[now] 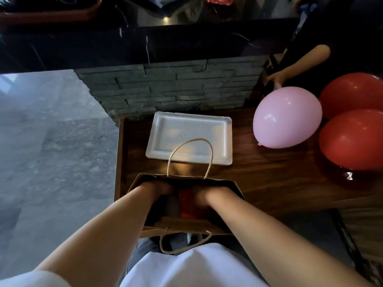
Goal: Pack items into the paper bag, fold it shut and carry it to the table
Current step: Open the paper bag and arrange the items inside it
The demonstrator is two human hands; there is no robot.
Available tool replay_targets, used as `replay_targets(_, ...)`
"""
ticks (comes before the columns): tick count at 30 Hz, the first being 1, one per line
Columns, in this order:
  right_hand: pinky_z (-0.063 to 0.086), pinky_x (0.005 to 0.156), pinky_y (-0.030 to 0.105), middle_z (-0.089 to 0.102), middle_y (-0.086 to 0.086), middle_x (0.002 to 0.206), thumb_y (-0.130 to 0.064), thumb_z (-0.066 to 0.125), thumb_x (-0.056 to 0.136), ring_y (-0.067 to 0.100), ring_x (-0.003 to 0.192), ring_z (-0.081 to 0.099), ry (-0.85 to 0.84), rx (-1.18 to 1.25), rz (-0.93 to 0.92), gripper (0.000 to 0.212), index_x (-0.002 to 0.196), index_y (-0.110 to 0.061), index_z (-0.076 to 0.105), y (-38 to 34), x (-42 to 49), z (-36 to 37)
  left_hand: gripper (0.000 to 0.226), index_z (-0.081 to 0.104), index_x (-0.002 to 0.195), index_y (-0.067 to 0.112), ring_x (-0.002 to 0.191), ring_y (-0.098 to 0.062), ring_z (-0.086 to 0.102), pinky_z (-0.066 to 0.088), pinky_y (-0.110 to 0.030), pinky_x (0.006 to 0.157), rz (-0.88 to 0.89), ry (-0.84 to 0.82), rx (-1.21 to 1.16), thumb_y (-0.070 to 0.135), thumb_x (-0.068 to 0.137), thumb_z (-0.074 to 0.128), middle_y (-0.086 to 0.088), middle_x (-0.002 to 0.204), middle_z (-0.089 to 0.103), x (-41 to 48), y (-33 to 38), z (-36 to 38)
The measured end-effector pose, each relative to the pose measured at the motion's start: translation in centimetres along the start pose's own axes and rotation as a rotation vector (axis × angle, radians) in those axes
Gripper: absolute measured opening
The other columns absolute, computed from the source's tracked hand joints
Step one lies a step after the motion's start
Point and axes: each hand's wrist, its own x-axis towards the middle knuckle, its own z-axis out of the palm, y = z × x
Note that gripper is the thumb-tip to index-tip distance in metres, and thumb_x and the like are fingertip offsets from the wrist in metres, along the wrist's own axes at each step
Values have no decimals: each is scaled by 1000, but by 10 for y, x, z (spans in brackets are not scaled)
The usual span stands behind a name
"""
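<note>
Currently the bag (209, 226) stands open at the near edge of the wooden table (269, 172), both hands inside it. Left hand (159, 189) and right hand (204, 195) flank a red item (186, 204); whether either grips it cannot be told. Advice: seat the item flat and low, keeping the walls uncreased for folding.

A single head-worn wide-angle view looks steeply down, close over the wooden bench (269, 179), which fills the middle. It faces a stone-clad wall (165, 88), floor (41, 141) at left; the dark top edge is hard to read.
</note>
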Motion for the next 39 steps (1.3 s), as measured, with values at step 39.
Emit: replay_targets(39,34,103,38,44,15,145,-34,48,94,33,127,44,38,40,-31,52,141,-14,41,1,2,18,44,43,140,12,130,-28,46,36,-35,112,85,175,704,32,101,43,-15,141,48,-15,18,7)
